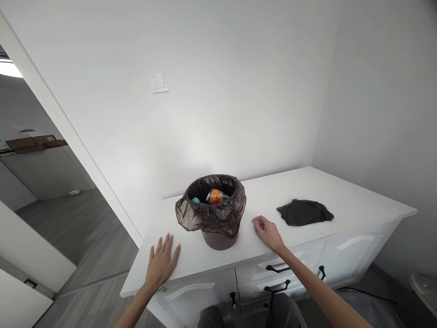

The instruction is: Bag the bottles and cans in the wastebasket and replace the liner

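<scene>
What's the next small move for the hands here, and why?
Probably both hands close in on the bag's rim. The left hand lies flat and open on the counter, the right hand rests loosely curled beside the bin; neither touches it. The dark bag is folded over the rim and holds a can, so gathering its edge seems the nearest step.

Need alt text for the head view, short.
A person's left hand lies flat and right hand rests loosely curled on a white counter, either side of a small bin lined with a dark bag holding an orange can. A folded dark bag lies to the right.
</scene>
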Action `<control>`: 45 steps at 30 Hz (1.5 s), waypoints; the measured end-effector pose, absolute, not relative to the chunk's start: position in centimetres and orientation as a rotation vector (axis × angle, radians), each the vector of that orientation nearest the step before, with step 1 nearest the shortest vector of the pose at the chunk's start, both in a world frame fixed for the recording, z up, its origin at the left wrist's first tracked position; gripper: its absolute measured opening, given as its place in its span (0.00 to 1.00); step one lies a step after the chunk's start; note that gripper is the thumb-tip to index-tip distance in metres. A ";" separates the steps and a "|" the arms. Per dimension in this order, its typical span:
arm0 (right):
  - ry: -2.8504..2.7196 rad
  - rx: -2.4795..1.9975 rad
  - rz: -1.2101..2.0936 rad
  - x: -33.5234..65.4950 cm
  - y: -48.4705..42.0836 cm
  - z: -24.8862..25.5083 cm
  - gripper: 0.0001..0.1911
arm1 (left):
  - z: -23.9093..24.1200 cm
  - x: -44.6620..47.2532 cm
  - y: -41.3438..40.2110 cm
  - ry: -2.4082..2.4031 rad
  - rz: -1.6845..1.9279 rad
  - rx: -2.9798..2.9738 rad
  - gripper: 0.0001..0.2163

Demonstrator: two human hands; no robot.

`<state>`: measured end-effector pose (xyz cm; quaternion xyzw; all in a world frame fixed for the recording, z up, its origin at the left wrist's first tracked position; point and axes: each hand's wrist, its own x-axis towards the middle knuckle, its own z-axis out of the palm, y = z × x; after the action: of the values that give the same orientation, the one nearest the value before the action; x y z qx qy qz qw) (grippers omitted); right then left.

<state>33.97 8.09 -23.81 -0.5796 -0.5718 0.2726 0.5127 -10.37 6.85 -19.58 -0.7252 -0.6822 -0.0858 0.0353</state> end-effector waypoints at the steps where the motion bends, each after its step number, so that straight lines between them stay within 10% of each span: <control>1: -1.371 -1.398 0.658 33.9 8.0 -23.7 0.17 | -19.5 -10.3 6.8 -2.090 -0.242 -2.225 0.35; 45: -1.312 -1.429 0.752 33.5 7.8 -23.2 0.17 | -21.2 -11.1 6.6 -2.013 -0.312 -2.193 0.29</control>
<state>33.48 7.81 -23.24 -0.5925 -0.5439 0.3119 0.5059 -11.11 6.60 -21.16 -0.7307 -0.6707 -0.1039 0.0743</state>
